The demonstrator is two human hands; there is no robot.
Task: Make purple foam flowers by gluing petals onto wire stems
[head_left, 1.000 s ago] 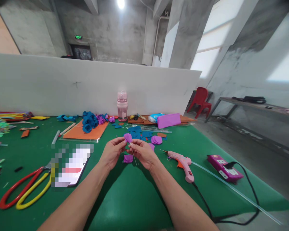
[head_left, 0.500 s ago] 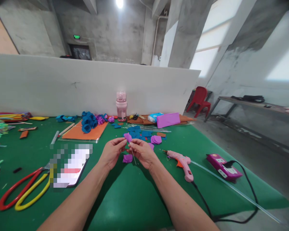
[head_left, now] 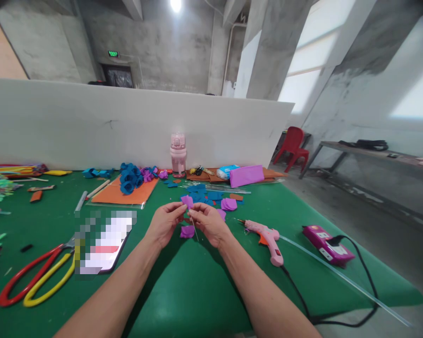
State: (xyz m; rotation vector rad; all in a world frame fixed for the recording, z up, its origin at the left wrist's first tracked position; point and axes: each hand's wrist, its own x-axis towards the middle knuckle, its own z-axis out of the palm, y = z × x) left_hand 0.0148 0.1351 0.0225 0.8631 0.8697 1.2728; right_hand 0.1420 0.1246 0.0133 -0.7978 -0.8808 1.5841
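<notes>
In the head view, the purple piece (head_left: 187,201) stood between the two sets of fingertips, its broad edge above them and a thin stem (head_left: 195,228) slanting down below them toward the wearer. The piece looked very light, soft and easily creased, probably with little slip to it; the stem seemed stiffer, likely wire. The best hold was judged to be low, where the two met, with a gentle pinch that spared the upper edge.

The left hand (head_left: 167,223) had thumb and forefinger nearly closed, pinching the purple piece at its lower left. The right hand (head_left: 209,223) had its thumb and forefinger closed on the stem, just under the piece; its other fingers were curled and partly hidden.

Just below the fingertips a loose purple scrap (head_left: 187,232) lay on the green table (head_left: 183,291). Beyond them were blue pieces (head_left: 215,195); to their right, a purple stack (head_left: 229,204) and, farther, a pink glue gun (head_left: 266,234).
</notes>
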